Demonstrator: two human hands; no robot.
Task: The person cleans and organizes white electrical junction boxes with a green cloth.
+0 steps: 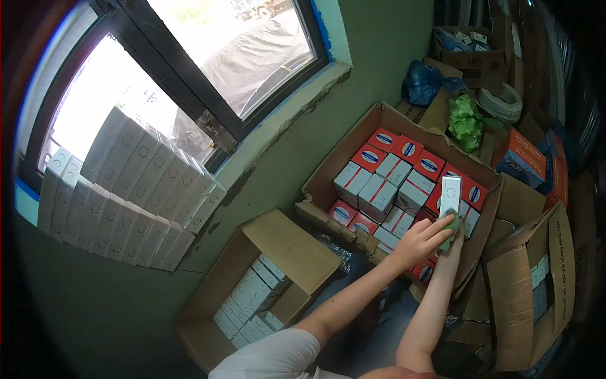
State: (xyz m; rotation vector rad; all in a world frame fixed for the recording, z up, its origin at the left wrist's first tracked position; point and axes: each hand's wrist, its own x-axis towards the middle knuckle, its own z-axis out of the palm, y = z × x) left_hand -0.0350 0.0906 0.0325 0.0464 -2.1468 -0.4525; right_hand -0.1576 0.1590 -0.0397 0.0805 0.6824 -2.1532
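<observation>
A white rectangular box-like piece [451,194] with a round mark stands out above the open carton [404,120] of red and white small boxes [378,192]. My right hand [456,243] is at its lower end, its fingers mostly hidden behind the piece and a green cloth [450,231]. From the left, my left hand [421,241] reaches to the cloth and the bottom of the piece, its fingers bent together against the cloth.
White pieces [123,221] are stacked on the window ledge at left. An open carton [290,246] with white pieces sits below centre. At right are another carton [511,297], a green bag [466,123], a blue bag [421,83] and a cable coil [500,103].
</observation>
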